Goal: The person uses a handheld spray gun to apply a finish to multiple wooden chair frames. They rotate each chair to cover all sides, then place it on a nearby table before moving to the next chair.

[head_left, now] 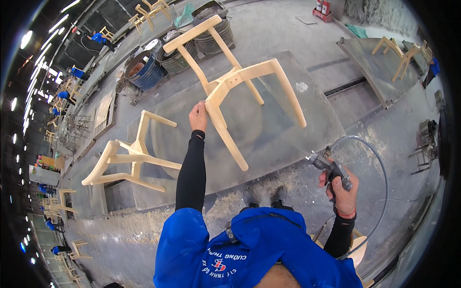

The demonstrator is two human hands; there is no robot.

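Note:
My left hand point(198, 117) is closed on the side of a pale wooden chair frame point(231, 80), which has no seat panel and rests tilted on a grey flat panel point(307, 126). In my right hand point(345, 193) is a metal spray gun point(331, 169), its nozzle pointing left toward the chair frame and apart from it. A grey hose point(385, 182) curves from the gun down to the right. A faint streak of mist shows near the nozzle. Left of my left arm, a second pale chair frame point(127, 158) lies on the panel.
Beyond the panel stand a blue drum point(143, 72) and several grimy bins point(177, 58). Another panel point(379, 72) at the right carries more chair parts. Part of a wooden chair point(357, 247) shows beside my right forearm. People in blue work along the left.

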